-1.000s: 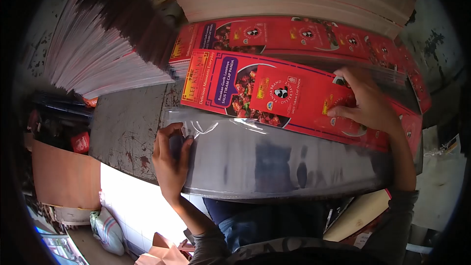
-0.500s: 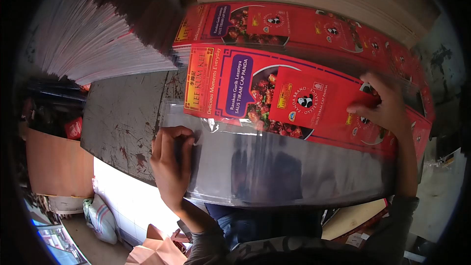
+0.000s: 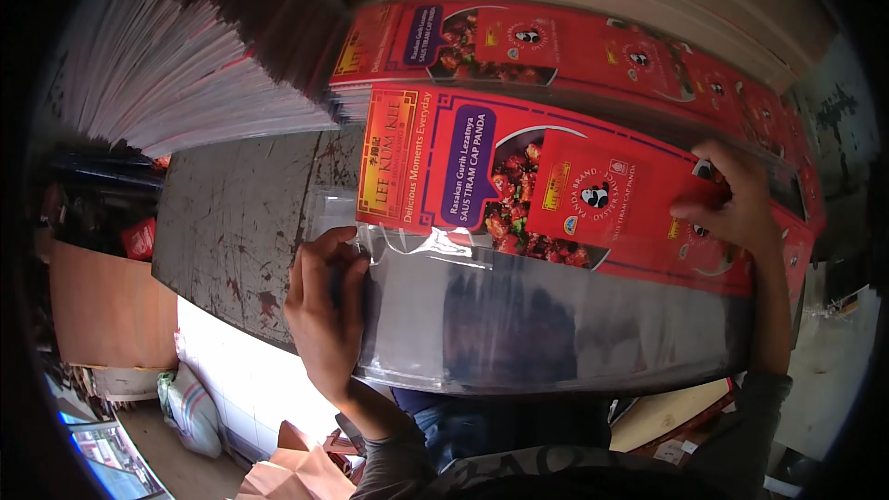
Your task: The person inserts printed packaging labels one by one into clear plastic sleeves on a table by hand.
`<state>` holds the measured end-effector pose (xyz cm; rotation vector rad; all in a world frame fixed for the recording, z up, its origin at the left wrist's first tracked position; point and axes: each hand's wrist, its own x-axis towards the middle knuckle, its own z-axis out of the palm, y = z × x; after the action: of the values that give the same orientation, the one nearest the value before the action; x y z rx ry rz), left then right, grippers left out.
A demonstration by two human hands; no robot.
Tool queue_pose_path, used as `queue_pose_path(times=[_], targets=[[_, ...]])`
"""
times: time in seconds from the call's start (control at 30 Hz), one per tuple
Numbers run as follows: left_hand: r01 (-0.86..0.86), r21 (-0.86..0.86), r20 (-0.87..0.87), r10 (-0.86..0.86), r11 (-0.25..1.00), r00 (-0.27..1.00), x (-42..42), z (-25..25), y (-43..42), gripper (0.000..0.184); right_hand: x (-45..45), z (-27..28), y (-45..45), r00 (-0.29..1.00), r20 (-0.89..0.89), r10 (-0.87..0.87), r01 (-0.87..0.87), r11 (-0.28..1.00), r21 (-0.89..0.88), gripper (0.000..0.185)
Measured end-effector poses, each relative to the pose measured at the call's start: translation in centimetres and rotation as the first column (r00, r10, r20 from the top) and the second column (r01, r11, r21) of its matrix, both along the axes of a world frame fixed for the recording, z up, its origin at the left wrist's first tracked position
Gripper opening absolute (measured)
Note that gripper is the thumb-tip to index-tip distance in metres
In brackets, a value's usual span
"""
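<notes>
A long red printed cardboard sheet with panda logos and food pictures lies slanted over clear plastic sleeves at the table's near side. My right hand grips the sheet near its right end, thumb and forefinger apart on its face; the other fingertips are partly hidden. At the left end of the sleeves, my left hand is closed, thumb and forefinger pinched at the plastic edge just below the sheet's lower left corner. What exactly lies between those fingertips is hard to see.
Behind the sheet lies a stack of matching red sheets. A tall pile of paper-edged sheets stands at the left on the scratched grey table. A white sack and brown paper are below.
The red sheet and my right hand have shifted slightly to the right and down. My left hand stays at the plastic edge, its fingertips a little higher.
</notes>
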<state>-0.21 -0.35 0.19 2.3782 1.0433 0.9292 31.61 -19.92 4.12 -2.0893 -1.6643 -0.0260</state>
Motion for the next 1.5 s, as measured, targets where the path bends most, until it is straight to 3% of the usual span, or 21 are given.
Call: queue_pose_path(times=[0.3,0.6,0.8,0.87,1.17,1.5], targets=[[0.024,0.017,0.000,-0.024,1.000,1.000,-0.1,0.0,0.2,0.012,-0.3,0.6,-0.1,0.999,0.048,-0.022,0.018,0.997,0.080,0.054],[0.004,-0.023,0.012,-0.004,1.000,1.000,0.0,0.3,0.0,0.011,-0.3,0.9,0.0,0.992,0.090,0.084,-0.091,0.993,0.070,0.052],[-0.009,-0.023,0.031,0.010,1.000,0.999,0.1,0.2,0.0,0.010,-0.3,1.0,-0.4,0.999,0.041,0.023,-0.027,0.996,0.089,0.052],[-0.014,-0.027,0.033,0.015,1.000,0.999,0.1,0.2,0.0,0.010,0.4,0.3,-0.3,0.972,0.222,0.078,-0.114,0.982,0.152,0.056],[0.011,-0.012,0.058,-0.010,1.000,0.998,0.1,-0.2,0.3,0.014,-0.2,0.6,-0.4,0.988,0.144,0.065,-0.086,0.985,0.148,0.049],[0.023,0.004,0.085,-0.024,1.000,0.996,0.1,-0.2,0.4,0.015,-0.4,1.1,-0.3,0.976,0.196,0.101,-0.137,0.973,0.184,0.046]])
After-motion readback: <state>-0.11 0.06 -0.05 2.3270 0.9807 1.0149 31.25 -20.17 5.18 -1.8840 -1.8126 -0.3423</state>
